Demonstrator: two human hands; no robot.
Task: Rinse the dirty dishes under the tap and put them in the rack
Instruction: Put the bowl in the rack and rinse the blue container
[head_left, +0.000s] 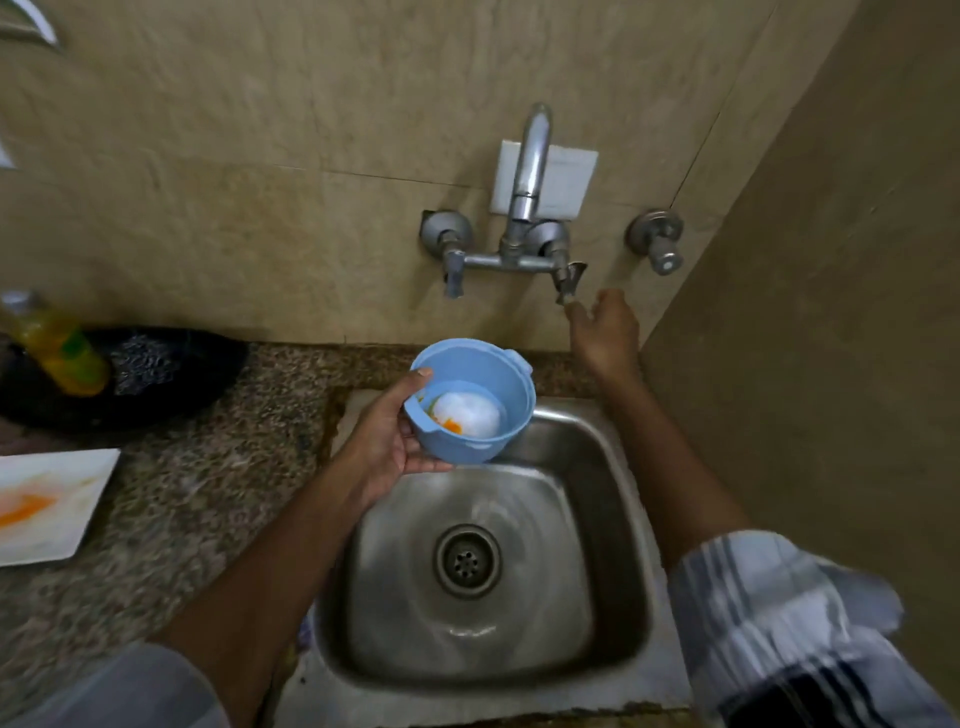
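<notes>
A blue bowl (475, 402), soiled white and orange inside, is held over the sink's (613, 519) 11 o'clock rim by the left hand (387, 441), thumb hooked on its rim and fingers cupped beneath. Farther back, at 1 o'clock, the right hand (605, 332) is stretched to the tap's (530, 208) right lever (569, 280), fingers loosely spread at its tip; whether it is touched cannot be told.

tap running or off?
Cannot tell: no stream shows below the chrome wall tap; the steel sink looks wet and blurred; right hand reaches its handle.

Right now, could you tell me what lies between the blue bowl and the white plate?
Only bare speckled counter lies between the blue bowl and white plate, in the head view.
</notes>
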